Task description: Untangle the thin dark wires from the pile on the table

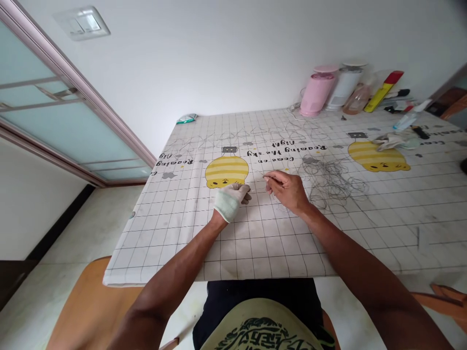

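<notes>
Strand of thin dark filament (263, 175) sits pinched between the thumb and forefinger of your bare right hand (285, 190), with your other fingers curled loosely beneath them. That pinch is the work in hand at this moment. Your left hand (229, 200), covered by a pale cloth glove (226, 203), is curled nearly closed just to the left of your right hand; its fingers hide whatever may be inside, so you cannot tell whether it has hold of anything. Both hands rest over a white grid-printed table cover (153, 243). Just beyond your left hand lies a yellow-striped cartoon figure (226, 171) printed on the cover. To the right of your right hand spreads a loose, tangled heap of thin dark filament (332, 182), and fainter loops (255, 131) trail farther ahead. Well beyond your hands, a pink cylindrical container (317, 92) and a white cylindrical container (345, 85) stand against the wall, and a crumpled pale cloth (396, 141) lies ahead and to the right.
</notes>
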The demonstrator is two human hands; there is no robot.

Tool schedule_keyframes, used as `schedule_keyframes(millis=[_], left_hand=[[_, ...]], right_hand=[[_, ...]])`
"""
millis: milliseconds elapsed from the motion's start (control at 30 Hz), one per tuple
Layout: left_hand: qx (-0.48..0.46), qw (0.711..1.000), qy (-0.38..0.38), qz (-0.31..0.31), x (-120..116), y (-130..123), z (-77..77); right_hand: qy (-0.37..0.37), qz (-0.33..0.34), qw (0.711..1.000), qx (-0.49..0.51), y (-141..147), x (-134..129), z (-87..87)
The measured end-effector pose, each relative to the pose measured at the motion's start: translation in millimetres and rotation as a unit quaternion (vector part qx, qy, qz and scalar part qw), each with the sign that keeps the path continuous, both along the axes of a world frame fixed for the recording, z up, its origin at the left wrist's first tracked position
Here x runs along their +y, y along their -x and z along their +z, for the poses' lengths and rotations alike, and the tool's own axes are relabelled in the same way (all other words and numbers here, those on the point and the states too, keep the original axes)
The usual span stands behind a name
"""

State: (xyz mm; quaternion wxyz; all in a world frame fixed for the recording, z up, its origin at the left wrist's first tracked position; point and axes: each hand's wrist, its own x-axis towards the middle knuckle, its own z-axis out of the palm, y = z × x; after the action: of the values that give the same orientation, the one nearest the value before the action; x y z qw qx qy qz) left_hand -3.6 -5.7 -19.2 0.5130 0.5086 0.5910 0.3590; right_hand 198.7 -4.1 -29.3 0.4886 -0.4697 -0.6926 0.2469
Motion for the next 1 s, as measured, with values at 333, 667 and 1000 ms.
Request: schedule_keyframes(millis=[333, 667, 1000], left_hand=[[0.189, 0.97, -0.07, -0.139, -8.4, 6.5, 7.3], [0.195, 0.971, -0.114, -0.081, 5.2, 8.2, 8.5], [0.115, 0.99, -0.071, -0.032, 4.6, 4.3, 3.3]], right_hand=[[0.008, 0.013, 0.999, -0.03, -2.8, 1.1, -1.6], [0.04, 0.031, 0.998, -0.047, 1.4, -2.1, -3.6], [0.033, 0.039, 0.997, -0.06, 8.2, -3.6, -8.8]])
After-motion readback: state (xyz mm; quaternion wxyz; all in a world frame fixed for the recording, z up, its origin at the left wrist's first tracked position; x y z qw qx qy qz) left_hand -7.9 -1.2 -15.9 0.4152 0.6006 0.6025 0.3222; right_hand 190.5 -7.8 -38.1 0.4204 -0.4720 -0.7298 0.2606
